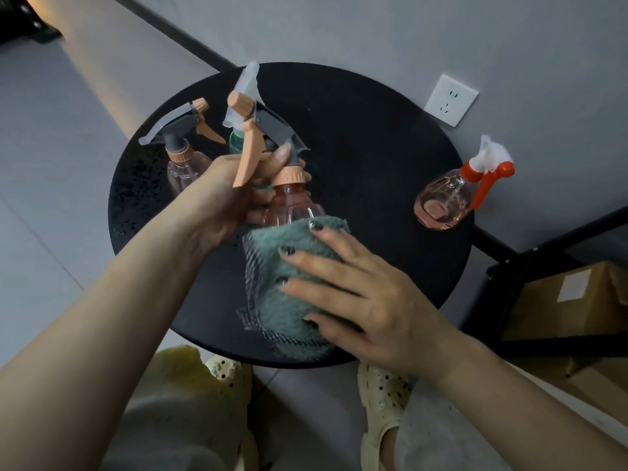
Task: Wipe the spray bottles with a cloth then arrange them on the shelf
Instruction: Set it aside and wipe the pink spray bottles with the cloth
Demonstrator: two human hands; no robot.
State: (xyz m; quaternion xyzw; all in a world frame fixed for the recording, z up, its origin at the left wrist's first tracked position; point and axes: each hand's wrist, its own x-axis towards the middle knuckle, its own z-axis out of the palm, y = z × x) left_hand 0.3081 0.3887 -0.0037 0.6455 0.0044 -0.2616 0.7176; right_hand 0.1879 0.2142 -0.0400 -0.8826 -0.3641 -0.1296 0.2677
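Note:
My left hand [234, 195] grips the neck of a pink spray bottle [289, 205] with a peach trigger and grey head, held above the round black table [373, 171]. My right hand [343, 294] presses a teal cloth [289, 283] against the bottle's lower body, fingers spread fairly straight over it. Another pink bottle with a grey head [183, 161] stands at the table's left. A teal bottle with a white head [239, 134] stands behind the held one, partly hidden. An orange-triggered clear bottle [452, 195] rests at the table's right edge.
A black metal shelf frame [509, 263] stands at the right with a cardboard box [571, 300] inside. A white wall socket [451, 104] is on the grey wall behind the table. My feet in pale clogs [380, 402] are under the table's near edge.

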